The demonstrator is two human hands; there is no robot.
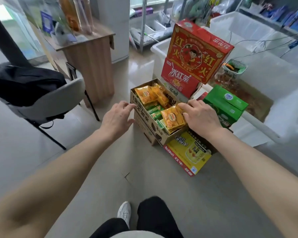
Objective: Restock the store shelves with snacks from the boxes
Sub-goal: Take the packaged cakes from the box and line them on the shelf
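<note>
Gripping yellow snack pack (173, 118) in open box (175, 136), right hand (202, 116); left hand (117, 116) beside box.

open cardboard box (163, 134) on floor, yellow snack packs (173, 118) inside

We wear black trousers (155, 219) and a white sneaker (125, 212); our forearms are bare, with no sleeves, down to each hand.
</note>
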